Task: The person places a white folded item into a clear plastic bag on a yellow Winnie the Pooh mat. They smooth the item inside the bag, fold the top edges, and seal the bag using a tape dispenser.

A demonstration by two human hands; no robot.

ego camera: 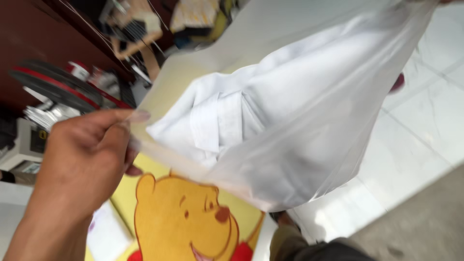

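Clear plastic bag [309, 145] with a folded white garment [232, 111] inside hangs in the air across the middle of the view, over a yellow surface [159, 87] printed with an orange cartoon bear [188, 217]. The left hand [82, 159] comes in from the lower left and is closed on the bag's near edge — thumb pressed against the curled fingers, the thin film pinched between them. The bag's far upper corner runs out of the frame at the top right, and the right hand is not in view. The garment lies bunched in the bag's left half, a folded band of cloth showing near the pinched edge. Beyond the yellow surface's left edge stands a machine with a dark wheel rimmed in red [53, 84], with silvery metal parts just below it, set against a dark brown wall [38, 34]. To the right the floor is pale glossy tile [425, 130] with thin grey joints, giving way at the lower right corner to a duller grey patch — blurred, so its material cannot be told.
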